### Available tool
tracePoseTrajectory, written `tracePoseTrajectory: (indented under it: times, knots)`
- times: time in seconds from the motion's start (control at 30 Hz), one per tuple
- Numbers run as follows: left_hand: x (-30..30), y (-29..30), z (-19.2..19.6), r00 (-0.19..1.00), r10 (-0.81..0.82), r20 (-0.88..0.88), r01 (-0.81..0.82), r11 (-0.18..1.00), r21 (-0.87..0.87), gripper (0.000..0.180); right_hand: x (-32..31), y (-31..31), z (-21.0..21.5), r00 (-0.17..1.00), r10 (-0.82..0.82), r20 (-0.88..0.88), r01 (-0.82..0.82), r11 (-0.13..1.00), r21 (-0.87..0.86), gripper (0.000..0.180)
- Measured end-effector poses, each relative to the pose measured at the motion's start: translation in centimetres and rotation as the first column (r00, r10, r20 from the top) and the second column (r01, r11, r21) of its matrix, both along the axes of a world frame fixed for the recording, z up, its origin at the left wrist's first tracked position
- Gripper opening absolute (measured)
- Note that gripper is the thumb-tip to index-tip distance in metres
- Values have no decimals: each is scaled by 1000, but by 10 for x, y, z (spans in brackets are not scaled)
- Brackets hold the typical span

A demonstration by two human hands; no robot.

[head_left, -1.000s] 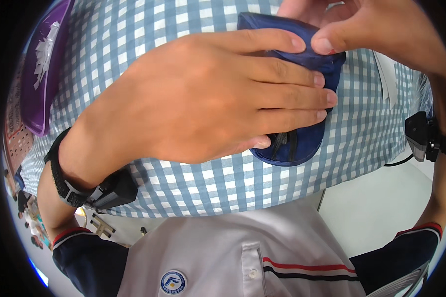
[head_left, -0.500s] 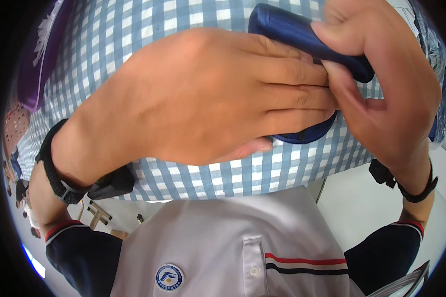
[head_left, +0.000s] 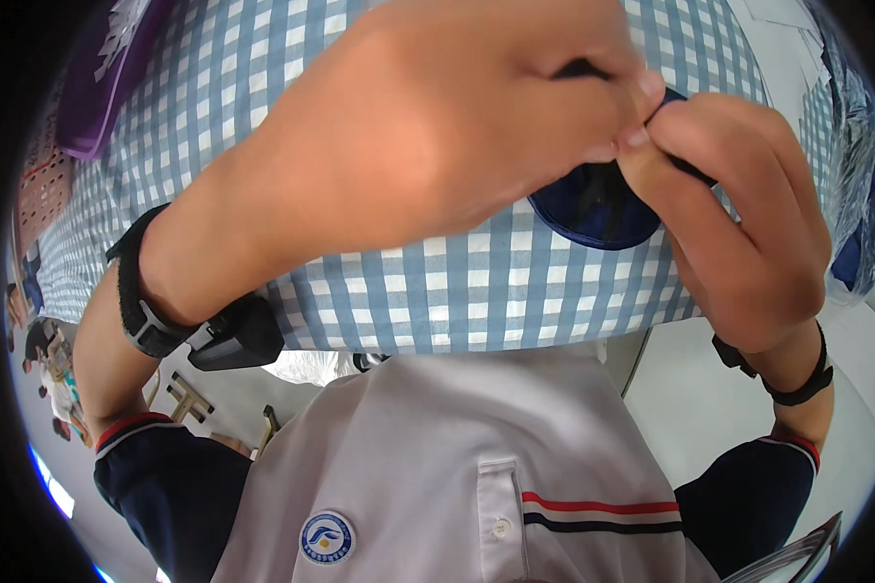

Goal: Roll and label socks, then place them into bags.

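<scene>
A dark blue satin item (head_left: pixel 598 206) with a rounded edge and black strips on its face lies on the checked tablecloth, mostly covered by my hands. Its exact kind does not show. My left hand (head_left: pixel 457 126) reaches across from the left, fingers curled and thumb pinched near the item's upper part. From the right, my right hand (head_left: pixel 749 199) meets it, thumb and forefinger closed in a pinch at the same spot. The fingertips of both hands nearly touch, and a black strip runs beside the right fingers. What exactly lies between the fingertips is hidden.
Blue and white checked cloth (head_left: pixel 399 301) covers the table. A purple tray (head_left: pixel 92 117) holding white scraps stands at the far left, beside a pink perforated basket (head_left: pixel 44 194). Clear plastic bags with dark blue contents (head_left: pixel 857 223) lie at the right edge. People are visible at the far left.
My left hand has gone from lying flat over the item to a pinch higher up. The rolled blue part my right hand held is no longer seen raised; more of the black-striped face shows.
</scene>
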State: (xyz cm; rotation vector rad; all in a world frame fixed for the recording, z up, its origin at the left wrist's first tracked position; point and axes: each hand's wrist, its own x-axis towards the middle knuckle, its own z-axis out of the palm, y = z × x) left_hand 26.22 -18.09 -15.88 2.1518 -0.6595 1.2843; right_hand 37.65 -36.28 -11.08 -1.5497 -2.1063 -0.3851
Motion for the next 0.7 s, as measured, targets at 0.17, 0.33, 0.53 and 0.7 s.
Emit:
tracePoseTrajectory:
  times: [0.17, 0.33, 0.53, 0.7]
  knots:
    - [13, -13, -22, 955, 81, 284, -68, 996, -54, 15, 19, 5, 32, 945, -21, -327, -135, 885, -445, 22]
    - [-10, -3, 11, 994, 33, -102, -1, 957, 290, 32, 9, 8, 35, 765, -370, -528, 81, 868, -491, 35]
    - [-38, -31, 19, 889, 175, -422, -148, 984, 98, 34, 4, 24, 66, 847, -420, -326, 67, 693, -718, 16]
    - [-44, -34, 32, 840, 206, -503, -174, 978, 110, 32, 11, 24, 68, 838, -416, -354, 1, 649, -761, 16]
